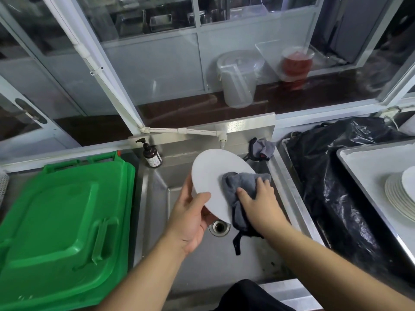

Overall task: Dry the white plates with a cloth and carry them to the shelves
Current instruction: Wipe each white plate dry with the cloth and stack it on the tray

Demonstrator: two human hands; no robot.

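We hold a round, flat white plate (215, 176) tilted above the stainless steel sink (157, 198), its matte, unmarked underside or face turned toward us and its lower edge hanging just over the round metal drain (219, 227). Our left hand (190, 218) grips the plate at its lower left rim, thumb curled over the near face and the other fingers hidden behind it. Our right hand (260, 205) presses a crumpled grey cloth (238, 189) against the plate's right side, the fingers spread and bent over the fabric; a dark strap of the cloth dangles down toward the sink floor.

At the sink's back left corner stands a brown pump bottle (151, 154), and at its back right corner a second grey rag (261, 149) is draped over the rim. Left of the sink lies a green plastic bin lid (67, 221). Right of the sink sits a black plastic bag (332, 176), and beyond that a stack of white plates (399, 198) rests on a metal tray (363, 167).
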